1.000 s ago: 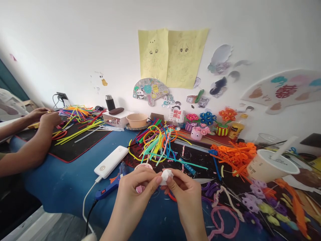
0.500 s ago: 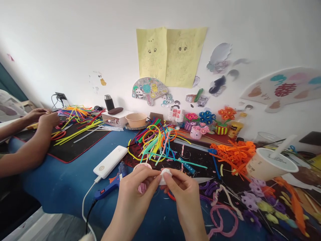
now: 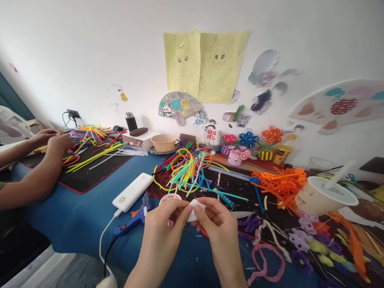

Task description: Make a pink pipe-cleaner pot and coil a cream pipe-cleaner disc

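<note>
Sitting at 9 o'clock, a co-worker's hands (image 3: pixel 52 140) rest by loose pipe cleaners (image 3: pixel 93 150). A glue gun (image 3: pixel 135 218) lies at 9 o'clock of the left hand (image 3: pixel 163 230), handy. The left hand and right hand (image 3: pixel 220 230) pinch a white wad (image 3: pixel 195 210) at their 12 o'clock, fingertips closed on it, lifted clear of the clutter.

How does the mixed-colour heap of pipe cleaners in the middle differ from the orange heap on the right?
The mixed-colour heap holds many colours; the orange heap only one. The mixed-colour heap's stems are long and loosely looped; the orange heap's are shorter and kinked. Both lie on the dark mat.
</note>
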`<action>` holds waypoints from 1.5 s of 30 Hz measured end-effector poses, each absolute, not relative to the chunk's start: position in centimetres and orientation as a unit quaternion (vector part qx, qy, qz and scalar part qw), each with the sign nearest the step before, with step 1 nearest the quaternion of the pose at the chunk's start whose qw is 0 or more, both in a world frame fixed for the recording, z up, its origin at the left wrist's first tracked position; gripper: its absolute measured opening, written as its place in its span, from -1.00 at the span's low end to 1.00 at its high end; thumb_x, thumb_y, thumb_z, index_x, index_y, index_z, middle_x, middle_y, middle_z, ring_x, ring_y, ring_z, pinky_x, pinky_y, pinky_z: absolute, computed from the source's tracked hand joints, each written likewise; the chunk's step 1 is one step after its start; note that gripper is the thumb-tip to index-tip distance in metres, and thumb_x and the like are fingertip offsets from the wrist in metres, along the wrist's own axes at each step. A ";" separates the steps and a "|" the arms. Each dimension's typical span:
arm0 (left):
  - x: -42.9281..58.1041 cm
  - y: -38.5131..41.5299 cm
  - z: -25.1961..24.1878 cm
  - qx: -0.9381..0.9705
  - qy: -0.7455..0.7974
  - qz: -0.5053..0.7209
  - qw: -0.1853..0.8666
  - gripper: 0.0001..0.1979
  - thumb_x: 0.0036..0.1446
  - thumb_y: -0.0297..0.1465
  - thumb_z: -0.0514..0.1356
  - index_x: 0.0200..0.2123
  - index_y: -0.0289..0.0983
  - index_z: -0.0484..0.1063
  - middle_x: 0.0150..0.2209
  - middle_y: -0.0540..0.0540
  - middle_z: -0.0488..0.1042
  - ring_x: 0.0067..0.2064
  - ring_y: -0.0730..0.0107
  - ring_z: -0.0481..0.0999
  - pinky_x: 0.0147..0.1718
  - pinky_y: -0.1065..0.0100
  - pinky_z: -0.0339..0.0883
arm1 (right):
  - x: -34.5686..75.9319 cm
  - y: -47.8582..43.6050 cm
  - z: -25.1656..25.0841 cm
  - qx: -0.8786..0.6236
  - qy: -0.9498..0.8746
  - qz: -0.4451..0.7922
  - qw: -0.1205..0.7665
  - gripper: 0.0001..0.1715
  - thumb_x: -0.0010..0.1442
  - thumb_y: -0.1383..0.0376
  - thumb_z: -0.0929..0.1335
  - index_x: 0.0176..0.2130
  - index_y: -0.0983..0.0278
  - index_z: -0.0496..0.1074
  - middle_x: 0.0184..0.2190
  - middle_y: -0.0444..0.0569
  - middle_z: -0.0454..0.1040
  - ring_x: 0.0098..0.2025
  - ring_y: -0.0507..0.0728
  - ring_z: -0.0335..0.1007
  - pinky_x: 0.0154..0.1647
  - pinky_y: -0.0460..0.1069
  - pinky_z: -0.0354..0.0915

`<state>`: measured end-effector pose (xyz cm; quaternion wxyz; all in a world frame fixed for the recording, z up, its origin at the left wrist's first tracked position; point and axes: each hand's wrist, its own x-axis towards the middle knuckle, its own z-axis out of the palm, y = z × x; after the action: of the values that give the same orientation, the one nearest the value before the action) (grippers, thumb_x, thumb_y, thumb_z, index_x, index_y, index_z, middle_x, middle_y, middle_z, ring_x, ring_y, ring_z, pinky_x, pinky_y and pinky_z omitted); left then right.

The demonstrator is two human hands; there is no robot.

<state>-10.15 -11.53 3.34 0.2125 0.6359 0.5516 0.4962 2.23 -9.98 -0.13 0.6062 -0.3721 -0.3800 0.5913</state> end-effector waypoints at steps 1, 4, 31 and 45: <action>-10.2 -11.5 3.3 0.636 0.551 0.490 0.228 -0.81 0.17 -0.31 0.20 -0.41 -0.26 0.54 -0.42 -0.07 0.59 -0.46 0.37 0.54 -0.48 0.45 0.38 | 2.3 -10.0 -0.1 -0.373 -0.386 0.589 0.604 -0.73 0.04 0.16 0.53 -0.30 0.27 0.56 -0.49 -0.07 0.60 -0.55 0.01 0.45 -0.58 -0.17 0.33; -10.6 -11.3 3.2 0.635 0.552 0.461 0.282 -0.81 0.14 -0.26 0.23 -0.35 -0.25 0.57 -0.49 -0.04 0.55 -0.48 0.37 0.50 -0.49 0.45 0.36 | 2.4 -10.0 -0.1 -0.376 -0.399 0.577 0.605 -0.72 0.04 0.16 0.53 -0.26 0.25 0.55 -0.43 -0.07 0.62 -0.53 0.01 0.46 -0.57 -0.17 0.34; -10.9 -11.0 1.6 0.547 0.529 0.568 0.313 -0.81 0.07 -0.32 0.31 -0.23 -0.25 0.58 -0.54 0.03 0.46 -0.54 0.49 0.37 -0.56 0.50 0.29 | 1.1 -10.1 -1.2 -0.439 -0.404 0.508 0.621 -0.71 0.06 0.13 0.49 -0.20 0.17 0.66 -0.48 -0.06 0.62 -0.50 0.08 0.50 -0.46 -0.09 0.44; -10.4 -11.1 2.4 0.551 0.547 0.513 0.367 -0.72 0.10 -0.20 0.27 -0.24 -0.29 0.51 -0.50 -0.03 0.49 -0.48 0.38 0.47 -0.52 0.43 0.35 | 1.2 -10.5 -0.3 -0.451 -0.363 0.518 0.630 -0.68 -0.06 0.14 0.55 -0.29 0.25 0.66 -0.50 -0.02 0.62 -0.53 0.10 0.49 -0.53 -0.07 0.45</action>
<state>-10.44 -11.15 2.36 0.3667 0.5505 0.5469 0.5132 1.17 -10.50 -0.32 0.6297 -0.4510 -0.3628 0.5181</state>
